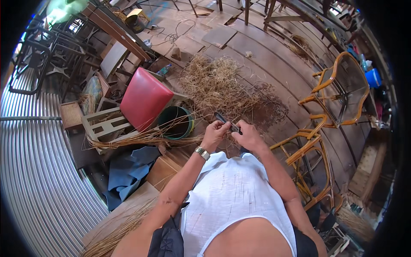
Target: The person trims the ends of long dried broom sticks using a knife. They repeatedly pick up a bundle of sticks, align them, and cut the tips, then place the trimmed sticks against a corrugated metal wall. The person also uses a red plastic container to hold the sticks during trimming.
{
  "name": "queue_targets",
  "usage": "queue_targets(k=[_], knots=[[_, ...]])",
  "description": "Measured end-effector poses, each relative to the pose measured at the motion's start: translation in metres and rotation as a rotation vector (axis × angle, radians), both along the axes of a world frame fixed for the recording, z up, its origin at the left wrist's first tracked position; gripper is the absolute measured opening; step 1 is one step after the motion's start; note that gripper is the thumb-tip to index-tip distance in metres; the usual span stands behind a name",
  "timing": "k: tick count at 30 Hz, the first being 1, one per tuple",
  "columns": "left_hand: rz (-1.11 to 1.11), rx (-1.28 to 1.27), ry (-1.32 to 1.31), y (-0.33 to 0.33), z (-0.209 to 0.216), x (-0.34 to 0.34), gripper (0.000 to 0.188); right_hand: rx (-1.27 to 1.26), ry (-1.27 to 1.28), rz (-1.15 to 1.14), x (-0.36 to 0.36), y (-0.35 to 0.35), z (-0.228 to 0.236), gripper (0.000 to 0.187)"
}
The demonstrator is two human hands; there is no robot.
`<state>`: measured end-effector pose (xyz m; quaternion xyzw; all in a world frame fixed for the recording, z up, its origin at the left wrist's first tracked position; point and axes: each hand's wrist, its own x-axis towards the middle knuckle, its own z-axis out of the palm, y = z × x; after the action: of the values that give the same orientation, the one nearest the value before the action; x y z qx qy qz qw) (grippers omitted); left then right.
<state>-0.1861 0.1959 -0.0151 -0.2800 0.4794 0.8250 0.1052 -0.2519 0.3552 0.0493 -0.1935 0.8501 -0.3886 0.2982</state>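
Close in front of my white shirt, my two hands meet at a slim dark tool (220, 117), with a rounded far end tilted up to the left. It looks like a folding knife or small cutter, but the fingers cover too much to be sure. My left hand (214, 135), with a metal watch (202, 152) on its wrist, is closed round the tool's middle. The fingers of my right hand (249, 136) are closed on its near, dark end. Just beyond lies a large heap of straw-coloured cane shavings (216, 81) on the floor.
A dark green bucket (176, 123) stands left of my hands, beside a red padded seat (145, 98). Long cane strands (128, 141) lie across a pale wooden frame. To the right stand rattan chair frames (314, 145). Corrugated metal sheet (38, 171) covers the left side.
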Motion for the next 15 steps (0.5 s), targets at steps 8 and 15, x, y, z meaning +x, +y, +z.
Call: queue_targets(k=[8, 15], knots=[[-0.036, -0.066, 0.113, 0.001, -0.007, 0.02, 0.018, -0.095, -0.449, -0.15, -0.005, 0.009, -0.025, 0.032], [-0.115, -0.21, 0.104, 0.01, -0.019, 0.024, 0.022, -0.09, -0.539, -0.174, 0.006, 0.015, -0.056, 0.033]])
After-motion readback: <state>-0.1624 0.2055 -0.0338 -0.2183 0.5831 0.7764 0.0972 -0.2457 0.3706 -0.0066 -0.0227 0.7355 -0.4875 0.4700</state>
